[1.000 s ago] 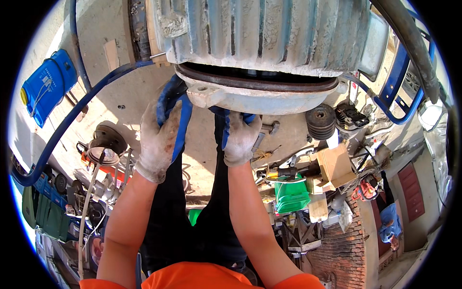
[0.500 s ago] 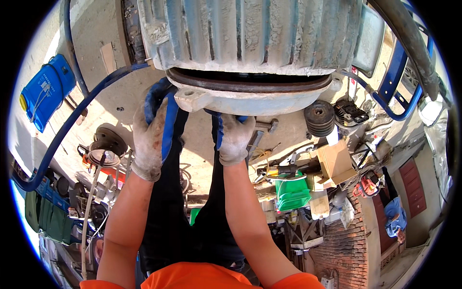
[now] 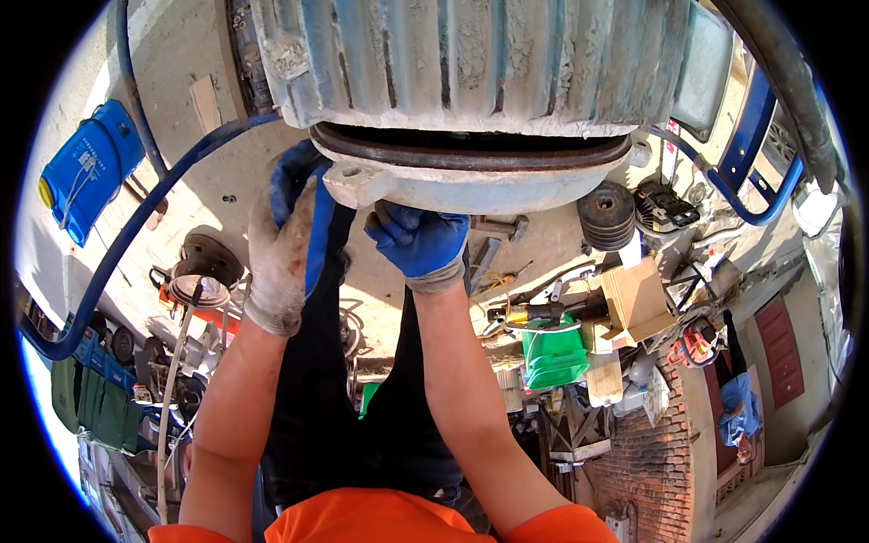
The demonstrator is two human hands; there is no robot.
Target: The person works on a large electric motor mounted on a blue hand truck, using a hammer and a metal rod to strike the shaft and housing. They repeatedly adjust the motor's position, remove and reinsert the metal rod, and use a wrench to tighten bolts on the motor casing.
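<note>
A large electric motor with a ribbed grey housing [image 3: 453, 68] fills the top middle of the view. Its pale end cover [image 3: 480, 187] stands slightly off the housing, with a dark gap and a rusty rim between them. At the cover's left edge, beside a bolt lug, my left hand [image 3: 288, 240], in a white and blue work glove, is closed round the rim; its fingertips are hidden. Just below the cover's near side is my right hand [image 3: 421, 240], gloved alike, blue palm side showing. Its fingers are curled, and whatever they hold is hidden.
Blue tubular frames [image 3: 136, 244] curve past on both sides. A hammer [image 3: 507, 228], a black grooved pulley [image 3: 606, 215], an open cardboard box [image 3: 636, 303] and a green basket [image 3: 554, 355] lie to the right. Leftward are a blue tank [image 3: 90, 172] and a metal drum [image 3: 206, 271].
My right hand has turned over from its pale back to its blue palm side, fingers now curled. My left hand keeps its place on the cover's edge.
</note>
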